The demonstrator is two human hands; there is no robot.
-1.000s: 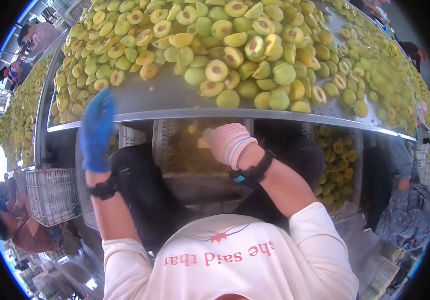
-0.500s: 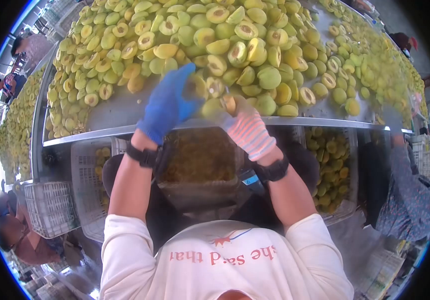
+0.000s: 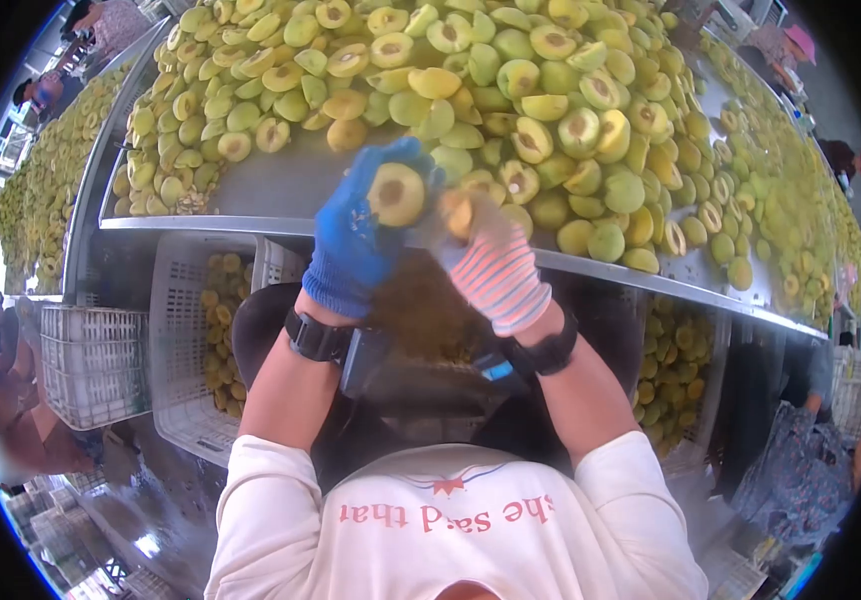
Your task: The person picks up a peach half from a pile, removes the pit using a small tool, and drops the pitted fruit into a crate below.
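My left hand [image 3: 355, 235], in a blue knit glove, is closed around a halved stone fruit [image 3: 396, 195]. The half's pale cut face, with a brown centre, is turned up towards me. Just to its right, my right hand [image 3: 498, 262], in a pink-and-white striped glove, is closed with its fingers blurred. A small orange-brown thing [image 3: 458, 215] shows at those fingertips; its kind is too smeared to tell. Both hands are over the metal table's front edge [image 3: 610, 268]. Beyond them spreads a heap of yellow-green fruit halves [image 3: 510, 80], many showing brown centres.
Below the table, a white plastic crate [image 3: 178, 350] holding fruit stands left of my legs, and more fruit halves [image 3: 672, 370] lie in a crate to the right. Stacked crates [image 3: 95, 365] stand farther left. A person in a patterned garment [image 3: 795, 470] is at the right.
My left hand has gone from spread fingers over the heap to gripping a fruit half. It has come closer to my right hand. The whole view has turned slightly.
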